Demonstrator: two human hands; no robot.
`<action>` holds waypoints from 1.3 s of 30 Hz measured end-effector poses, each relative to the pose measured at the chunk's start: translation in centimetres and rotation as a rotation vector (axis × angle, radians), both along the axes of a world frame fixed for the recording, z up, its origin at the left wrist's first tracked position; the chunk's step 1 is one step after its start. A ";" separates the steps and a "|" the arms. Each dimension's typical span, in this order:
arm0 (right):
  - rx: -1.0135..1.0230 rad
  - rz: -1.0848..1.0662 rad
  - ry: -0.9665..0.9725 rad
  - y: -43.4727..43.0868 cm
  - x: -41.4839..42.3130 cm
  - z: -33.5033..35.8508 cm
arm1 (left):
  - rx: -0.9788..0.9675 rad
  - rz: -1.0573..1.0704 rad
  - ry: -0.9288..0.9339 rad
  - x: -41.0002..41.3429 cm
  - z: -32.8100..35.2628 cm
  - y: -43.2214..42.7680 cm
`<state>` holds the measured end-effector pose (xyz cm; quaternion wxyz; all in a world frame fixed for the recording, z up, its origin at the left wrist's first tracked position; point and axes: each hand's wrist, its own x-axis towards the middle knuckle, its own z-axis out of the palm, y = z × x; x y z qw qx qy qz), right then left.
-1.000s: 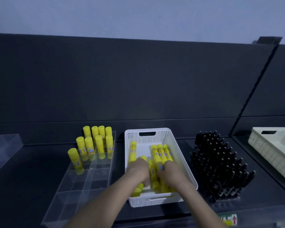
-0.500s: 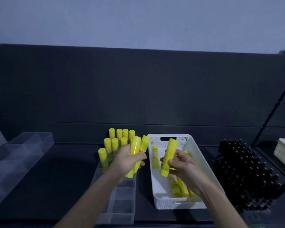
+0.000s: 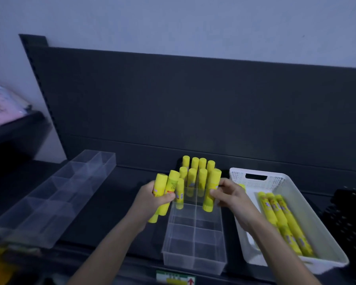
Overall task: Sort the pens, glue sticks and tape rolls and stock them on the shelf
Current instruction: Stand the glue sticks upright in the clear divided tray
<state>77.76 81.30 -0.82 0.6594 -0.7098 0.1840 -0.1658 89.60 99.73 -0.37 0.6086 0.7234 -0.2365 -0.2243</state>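
Observation:
A clear divided organiser [image 3: 193,243] stands on the dark shelf, with several yellow glue sticks [image 3: 194,171] upright in its far compartments. My left hand [image 3: 152,199] is closed around two glue sticks [image 3: 164,192] just left of the organiser. My right hand [image 3: 228,195] holds a single glue stick [image 3: 212,190] upright over a compartment on the organiser's right side. A white basket [image 3: 325,241] to the right has more glue sticks [image 3: 282,219] lying in it.
A second clear divided organiser [image 3: 56,194] sits empty at the left. Black pens [image 3: 349,219] stand packed at the far right. The dark back panel [image 3: 193,103] rises behind. A lower shelf with pink packets [image 3: 2,105] shows at far left.
Both hands left the white basket carrying glue sticks and moved left to the clear organiser. The right hand's stick now stands upright over a compartment. My view has shifted left.

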 end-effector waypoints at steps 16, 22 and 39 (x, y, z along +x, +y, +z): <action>-0.866 -0.140 0.444 1.4 7.0 -4.0 | 0.021 -0.025 0.047 2.4 -2.1 1.6; -0.880 -0.142 0.432 1.3 6.6 -3.8 | 0.010 -0.031 0.071 2.3 -2.3 1.3; -0.338 -0.112 -0.020 2.1 1.9 1.0 | -0.085 -0.218 -0.074 -1.4 -1.0 -4.0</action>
